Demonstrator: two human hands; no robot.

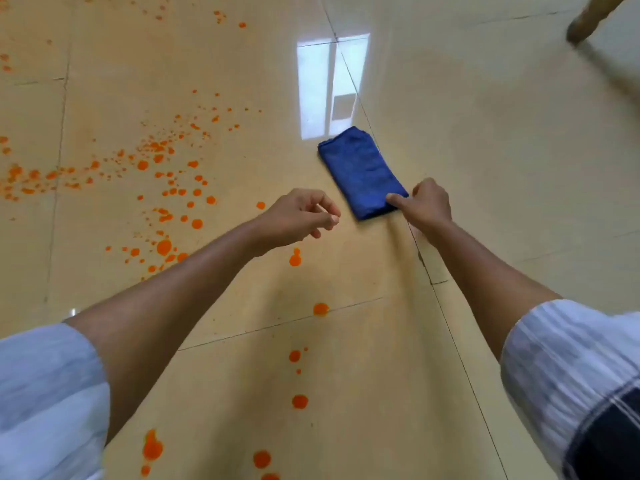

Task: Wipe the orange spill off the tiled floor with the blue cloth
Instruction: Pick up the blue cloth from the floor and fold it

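Observation:
A folded blue cloth (360,171) lies flat on the beige tiled floor (485,168), right of centre. My right hand (426,206) pinches the cloth's near right corner, thumb on top. My left hand (298,220) hovers just left of the cloth's near end, fingers loosely curled, holding nothing. Orange spill (162,168) is spattered in many drops across the left tiles. A line of larger orange drops (299,401) runs toward me between my forearms.
A wooden furniture leg (588,22) stands at the top right corner. A bright window reflection (329,84) glares on the floor just beyond the cloth. The tiles to the right of the cloth carry no orange drops.

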